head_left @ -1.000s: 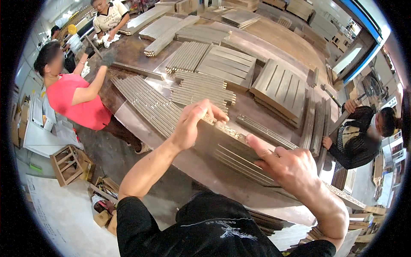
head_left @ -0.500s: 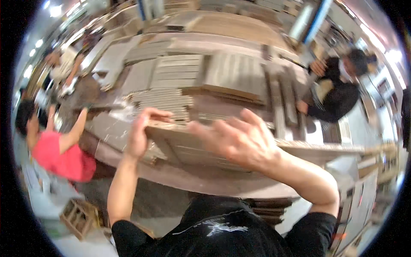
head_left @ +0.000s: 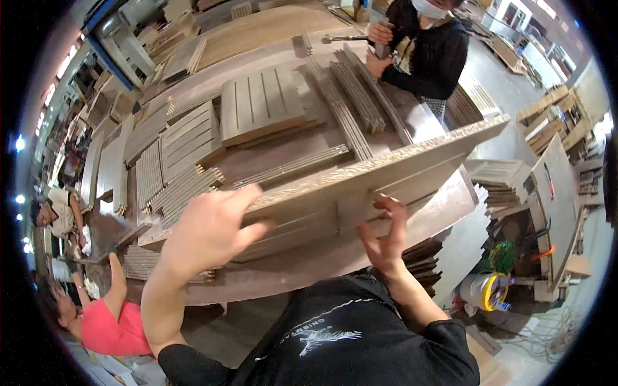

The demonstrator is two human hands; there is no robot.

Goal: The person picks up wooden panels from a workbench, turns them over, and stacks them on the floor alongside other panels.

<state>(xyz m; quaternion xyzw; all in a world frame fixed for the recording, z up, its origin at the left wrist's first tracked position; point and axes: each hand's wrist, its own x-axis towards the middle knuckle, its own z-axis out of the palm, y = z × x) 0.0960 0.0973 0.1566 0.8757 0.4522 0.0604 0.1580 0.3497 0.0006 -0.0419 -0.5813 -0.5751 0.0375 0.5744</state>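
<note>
Right now I have a long wooden panel tilted up on edge above the near side of the big brown table, its raw chipboard edge facing up and its far end rising toward the right, out past the table's corner. My left hand is clamped over the panel's lower left end, fingers curled across the top edge and gripping it. My right hand sits under the panel's middle, fingers spread and pressed against its grooved face, propping rather than closing around it. Behind the panel, flat on the table, lie a square slotted board and several bundles of thin wooden slats, with more grooved boards stacked behind the panel's left end. Beyond the panel's far end a person in a black top stands at the table's far edge. Left of the panel's lower end, a person in a pink shirt leans against the table's side
</note>
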